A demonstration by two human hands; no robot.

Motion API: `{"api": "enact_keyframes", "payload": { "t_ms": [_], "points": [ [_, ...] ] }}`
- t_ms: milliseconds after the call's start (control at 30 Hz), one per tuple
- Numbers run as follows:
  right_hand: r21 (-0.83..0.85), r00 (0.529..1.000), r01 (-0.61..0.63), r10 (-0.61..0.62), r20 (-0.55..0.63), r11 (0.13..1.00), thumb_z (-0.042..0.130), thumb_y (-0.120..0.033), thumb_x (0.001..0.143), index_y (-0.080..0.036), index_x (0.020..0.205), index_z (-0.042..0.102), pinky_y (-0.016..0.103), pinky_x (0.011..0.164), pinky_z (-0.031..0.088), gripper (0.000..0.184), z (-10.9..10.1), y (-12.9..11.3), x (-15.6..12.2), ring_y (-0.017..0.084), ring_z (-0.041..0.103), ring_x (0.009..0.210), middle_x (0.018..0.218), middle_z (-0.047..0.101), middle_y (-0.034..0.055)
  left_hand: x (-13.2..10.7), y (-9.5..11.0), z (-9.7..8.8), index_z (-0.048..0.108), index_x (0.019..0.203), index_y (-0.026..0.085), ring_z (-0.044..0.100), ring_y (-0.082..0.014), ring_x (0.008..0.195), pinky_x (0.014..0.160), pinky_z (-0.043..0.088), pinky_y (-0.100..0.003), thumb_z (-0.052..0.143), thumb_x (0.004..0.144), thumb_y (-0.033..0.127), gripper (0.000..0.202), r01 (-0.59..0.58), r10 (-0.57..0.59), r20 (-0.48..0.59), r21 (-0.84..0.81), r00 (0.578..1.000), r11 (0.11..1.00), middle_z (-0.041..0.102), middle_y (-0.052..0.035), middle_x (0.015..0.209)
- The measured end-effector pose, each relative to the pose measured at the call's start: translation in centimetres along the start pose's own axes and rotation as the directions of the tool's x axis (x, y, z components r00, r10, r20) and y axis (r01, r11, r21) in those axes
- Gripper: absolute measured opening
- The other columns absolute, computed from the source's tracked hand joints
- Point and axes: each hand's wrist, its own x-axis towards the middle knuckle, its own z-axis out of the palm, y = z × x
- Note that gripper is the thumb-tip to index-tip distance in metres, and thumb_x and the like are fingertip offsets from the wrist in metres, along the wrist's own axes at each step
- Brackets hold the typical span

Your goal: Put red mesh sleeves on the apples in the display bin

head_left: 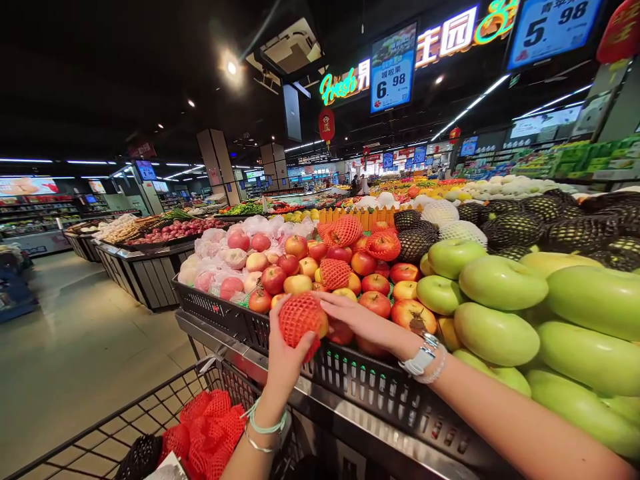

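An apple in a red foam net (301, 319) is gripped in my left hand (284, 363), thumb on one side and fingers on the other, above the front edge of the black crate (345, 363). My right hand (363, 321) reaches in from the right with its fingers stretched out. Its fingertips rest against the upper right of the netted apple, where a bit of bare skin shows. Behind my hands lie loose red and yellow apples (375, 283), some wearing red foam nets (335, 274).
A shopping cart (107, 427) at lower left holds red foam nets (210, 430) and a black net (143, 457). Green apples (500, 333) are piled on the right, black-netted fruit (520, 227) behind them. Wrapped pale fruit (220, 260) sits left. An aisle floor (110, 333) runs beyond.
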Motion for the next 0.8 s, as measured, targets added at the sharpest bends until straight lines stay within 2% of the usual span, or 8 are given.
{"api": "enact_keyframes", "payload": {
  "t_ms": [67,133,200,300,433,600,700,800],
  "points": [
    [0.158,0.999,-0.031,0.032,-0.002,0.987,0.071,-0.047,0.083,-0.023,0.136,0.042,0.034,0.097,0.052,0.065,0.2,0.0,0.0,0.017,0.061,0.108,0.127,0.053,0.0086,0.3,-0.1,0.4,0.047,0.128,0.02,0.056,-0.0269,0.122,0.106,0.044,-0.04,0.075,0.074,0.054,0.069,0.074,-0.105,-0.182,-0.171,0.978,0.983,0.056,-0.0129,0.131],
    [0.253,0.999,-0.019,0.026,-0.021,0.967,0.08,-0.038,0.074,-0.026,0.133,0.036,0.03,0.095,0.051,0.074,0.6,0.1,0.0,0.015,0.061,0.108,0.128,0.048,0.0063,0.5,0.0,0.9,0.045,0.129,0.022,0.058,-0.0258,0.12,0.099,0.05,-0.037,0.074,0.074,0.057,0.072,0.161,-0.286,-0.283,-0.396,0.915,0.904,0.055,-0.0142,0.135],
    [0.243,1.0,0.011,-0.005,-0.027,0.97,0.082,-0.034,0.072,-0.024,0.118,0.039,0.028,0.091,0.05,0.064,1.1,0.2,-0.1,0.014,0.061,0.106,0.119,0.05,0.0031,0.5,0.1,1.4,0.042,0.133,0.024,0.058,-0.0249,0.122,0.094,0.054,-0.033,0.072,0.074,0.061,0.076,0.206,-0.422,-0.296,-0.554,0.857,0.807,0.049,-0.0152,0.144],
    [0.11,0.997,-0.011,0.003,0.08,0.994,0.079,-0.037,0.076,-0.02,0.1,0.043,0.024,0.078,0.048,0.047,1.6,0.0,-0.3,0.01,0.058,0.084,0.099,0.054,-0.0004,0.2,0.4,1.9,0.04,0.136,0.024,0.055,-0.0235,0.126,0.095,0.052,-0.028,0.074,0.069,0.067,0.086,0.187,-0.461,-0.334,-0.606,0.822,0.773,0.04,-0.017,0.151],
    [-0.114,0.997,0.051,-0.044,0.062,0.992,0.072,-0.039,0.085,-0.018,0.1,0.052,0.023,0.066,0.041,0.033,2.0,-0.6,-0.6,0.009,0.046,0.069,0.088,0.054,-0.0017,-0.6,0.2,2.4,0.031,0.14,0.021,0.055,-0.0243,0.125,0.096,0.051,-0.027,0.077,0.062,0.071,0.103,0.185,-0.456,-0.344,-0.595,0.821,0.782,0.036,-0.0213,0.152],
    [-0.484,0.967,0.251,-0.244,0.078,0.838,0.075,-0.027,0.084,-0.017,0.085,0.059,0.028,0.079,0.041,0.02,2.2,-0.6,-0.9,0.017,0.05,0.089,0.095,0.055,0.0024,-1.3,-0.5,2.8,0.028,0.14,0.022,0.055,-0.0231,0.125,0.102,0.048,-0.031,0.07,0.076,0.065,0.087,0.166,-0.364,-0.31,-0.517,0.878,0.84,0.044,-0.0189,0.145],
    [-0.483,0.938,0.329,-0.34,0.067,0.811,0.075,-0.02,0.084,-0.017,0.084,0.057,0.03,0.087,0.04,0.018,2.2,-0.5,-1.0,0.018,0.053,0.094,0.098,0.059,0.0026,-1.1,-0.5,2.8,0.029,0.139,0.024,0.056,-0.0234,0.124,0.101,0.049,-0.032,0.074,0.072,0.063,0.089,0.119,-0.325,-0.332,-0.513,0.886,0.85,0.044,-0.0176,0.144],
    [-0.378,0.961,0.27,-0.273,0.047,0.885,0.071,-0.015,0.084,-0.018,0.087,0.058,0.027,0.073,0.04,0.014,2.2,-0.8,-1.0,0.014,0.051,0.077,0.087,0.06,-0.0002,-0.9,-0.2,2.8,0.033,0.138,0.022,0.056,-0.0259,0.124,0.099,0.051,-0.032,0.079,0.063,0.067,0.099,0.122,-0.363,-0.32,-0.58,0.875,0.806,0.041,-0.0192,0.147]
  ]
}}
